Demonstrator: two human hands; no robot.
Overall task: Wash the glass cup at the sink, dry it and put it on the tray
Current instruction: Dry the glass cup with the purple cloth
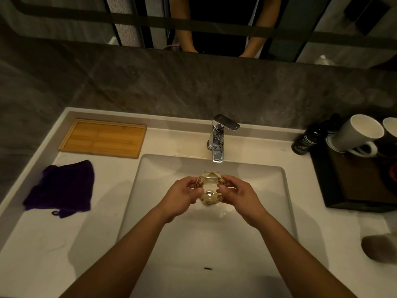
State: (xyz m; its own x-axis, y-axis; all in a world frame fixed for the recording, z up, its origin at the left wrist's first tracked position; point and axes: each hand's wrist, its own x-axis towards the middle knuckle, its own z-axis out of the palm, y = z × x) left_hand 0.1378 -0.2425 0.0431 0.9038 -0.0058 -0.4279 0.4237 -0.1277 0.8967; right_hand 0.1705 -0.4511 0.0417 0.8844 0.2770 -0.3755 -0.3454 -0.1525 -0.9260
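Observation:
A clear faceted glass cup (211, 181) is held over the middle of the white sink basin (154, 190), just below the spout of the chrome faucet (218, 138). My left hand (182, 195) grips its left side and my right hand (237, 195) grips its right side, fingers curled over the rim. No water is visibly running. The bamboo tray (103, 137) lies bare on the counter at the back left. A purple cloth (61, 188) lies crumpled on the counter left of the basin.
At the right stands a dark tray (354, 190) with two white mugs (356, 134) and a dark soap bottle (304, 143) beside it. A grey blurred object (379, 249) sits at the front right. A mirror runs along the stone back wall.

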